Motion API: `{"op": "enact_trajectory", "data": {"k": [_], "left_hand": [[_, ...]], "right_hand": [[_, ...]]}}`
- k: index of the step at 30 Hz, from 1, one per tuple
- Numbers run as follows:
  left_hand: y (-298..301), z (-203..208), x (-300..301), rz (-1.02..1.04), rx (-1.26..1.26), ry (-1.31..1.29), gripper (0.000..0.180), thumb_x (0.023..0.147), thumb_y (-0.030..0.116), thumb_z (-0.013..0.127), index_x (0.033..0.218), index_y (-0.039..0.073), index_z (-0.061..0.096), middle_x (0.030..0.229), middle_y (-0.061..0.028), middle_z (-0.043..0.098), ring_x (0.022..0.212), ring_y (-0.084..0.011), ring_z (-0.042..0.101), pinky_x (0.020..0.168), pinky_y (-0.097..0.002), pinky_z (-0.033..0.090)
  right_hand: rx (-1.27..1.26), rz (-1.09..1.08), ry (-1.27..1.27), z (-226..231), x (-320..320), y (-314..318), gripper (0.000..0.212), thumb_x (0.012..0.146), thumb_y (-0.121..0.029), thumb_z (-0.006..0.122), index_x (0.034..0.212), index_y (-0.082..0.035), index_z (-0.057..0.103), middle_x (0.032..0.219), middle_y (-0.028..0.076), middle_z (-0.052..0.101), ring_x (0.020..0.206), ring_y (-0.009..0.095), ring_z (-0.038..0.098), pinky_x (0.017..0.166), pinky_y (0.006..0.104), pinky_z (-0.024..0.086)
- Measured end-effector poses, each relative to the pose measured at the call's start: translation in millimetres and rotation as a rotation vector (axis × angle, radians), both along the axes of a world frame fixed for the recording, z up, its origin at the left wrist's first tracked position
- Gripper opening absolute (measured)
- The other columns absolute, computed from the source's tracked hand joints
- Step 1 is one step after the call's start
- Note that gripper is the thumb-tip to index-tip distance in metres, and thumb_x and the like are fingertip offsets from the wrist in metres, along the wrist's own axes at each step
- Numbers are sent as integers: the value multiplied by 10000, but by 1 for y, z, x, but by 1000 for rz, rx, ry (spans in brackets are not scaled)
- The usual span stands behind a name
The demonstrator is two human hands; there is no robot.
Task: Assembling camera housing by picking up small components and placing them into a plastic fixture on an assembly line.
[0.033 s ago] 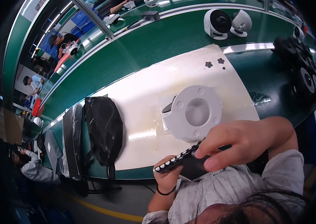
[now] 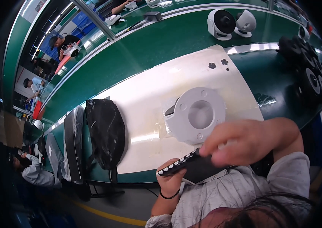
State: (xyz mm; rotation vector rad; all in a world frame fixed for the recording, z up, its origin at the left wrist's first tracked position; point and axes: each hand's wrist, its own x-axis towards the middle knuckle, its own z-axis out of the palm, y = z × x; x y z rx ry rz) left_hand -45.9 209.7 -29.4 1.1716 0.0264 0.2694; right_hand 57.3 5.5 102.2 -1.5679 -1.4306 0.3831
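A black sheet point(image 2: 203, 166) with a row of white round spots along its edge is held in my left hand point(image 2: 168, 182), fingers closed round its lower left end. My right hand point(image 2: 241, 142) is at the sheet's upper right end, its fingers smeared by motion, so a grip cannot be made out. Just beyond the hands, a white round housing point(image 2: 180, 121) with a ring-shaped face and a central opening lies on the pale mat point(image 2: 145, 110). Small round bumps dot its ring.
Black flower-shaped pieces point(image 2: 212, 65) lie on the mat's far right. Left stands a black bag point(image 2: 106, 133). White fan-like units point(image 2: 222, 24) stand at the back, with black round parts point(image 2: 309, 72) at right. Other people point(image 2: 68, 41) work at benches on the left.
My right hand has shifted slightly and is now blurred. More of the black sheet and a white label at its lower edge shows. My left hand stays in place.
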Motion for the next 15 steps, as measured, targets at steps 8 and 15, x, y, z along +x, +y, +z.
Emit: {"op": "enact_trajectory", "data": {"k": [8,15], "left_hand": [[-6,-1,0,-20,30,-44,215,617,-78,633,821,-87,562,783,-119,573,660,-125,515,595,-217,406],[-5,0,1,-6,102,-33,183,606,-66,634,770,-82,556,771,-134,573,683,-160,526,625,-243,411]], "right_hand": [[339,-641,164,-18,42,-2,730,724,90,482,1341,-151,176,1094,116,417,777,93,497,670,227,411],[128,-638,-268,-12,38,-5,658,704,87,465,1294,-149,292,1138,99,480,760,169,537,629,268,423]]}}
